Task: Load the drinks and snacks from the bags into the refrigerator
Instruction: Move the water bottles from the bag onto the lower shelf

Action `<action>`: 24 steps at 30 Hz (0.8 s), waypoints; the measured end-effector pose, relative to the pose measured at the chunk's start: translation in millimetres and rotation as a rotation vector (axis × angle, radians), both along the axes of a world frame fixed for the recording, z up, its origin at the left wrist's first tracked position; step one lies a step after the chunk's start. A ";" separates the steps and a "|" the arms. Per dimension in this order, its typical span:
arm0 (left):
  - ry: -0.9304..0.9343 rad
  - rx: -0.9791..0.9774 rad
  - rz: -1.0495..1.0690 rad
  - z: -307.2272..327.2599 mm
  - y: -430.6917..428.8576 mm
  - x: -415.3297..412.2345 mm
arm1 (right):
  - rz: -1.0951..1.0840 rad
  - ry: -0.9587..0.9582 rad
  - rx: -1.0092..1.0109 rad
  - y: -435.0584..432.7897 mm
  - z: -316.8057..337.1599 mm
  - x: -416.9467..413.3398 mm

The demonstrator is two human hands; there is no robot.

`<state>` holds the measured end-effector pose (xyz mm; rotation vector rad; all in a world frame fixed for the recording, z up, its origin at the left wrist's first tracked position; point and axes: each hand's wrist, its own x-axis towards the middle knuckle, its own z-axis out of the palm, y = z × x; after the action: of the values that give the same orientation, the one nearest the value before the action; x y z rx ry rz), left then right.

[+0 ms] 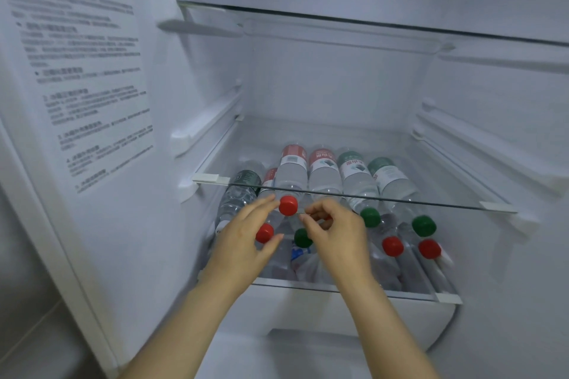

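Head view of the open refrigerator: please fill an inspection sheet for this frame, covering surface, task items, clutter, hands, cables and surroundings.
Surface: clear glass middle shelf inside the white refrigerator; lower glass shelf beneath.
Job's things: four clear plastic water bottles lie on the middle shelf, caps forward; more bottles lie on the lower one.
Clutter: nothing seen.
Hands: left hand has straight fingers beside a red bottle cap; right hand has curled fingers, grip unclear.
Cables: nothing seen.
Surroundings: printed instruction sticker on the left panel.
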<state>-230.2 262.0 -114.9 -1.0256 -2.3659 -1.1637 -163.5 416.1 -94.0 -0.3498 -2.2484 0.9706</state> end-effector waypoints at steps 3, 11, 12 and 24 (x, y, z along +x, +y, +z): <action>-0.004 0.024 0.001 2.8 -0.7 4.9 | 0.001 -0.012 -0.007 0.4 1.7 8.9; -0.039 0.134 -0.078 10.7 -10.3 33.8 | -0.024 -0.023 -0.048 -14.3 -3.7 51.3; -0.051 0.148 -0.092 10.5 -10.6 37.2 | -0.045 -0.018 -0.055 -16.4 -5.8 58.5; -0.152 0.181 -0.415 28.2 17.3 91.6 | -0.418 -0.060 0.411 -21.7 39.3 177.2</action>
<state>-138.6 279.3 -86.7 -1.4527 -2.1614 -1.6197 13.6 394.4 -54.7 -0.6328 -2.2318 0.2776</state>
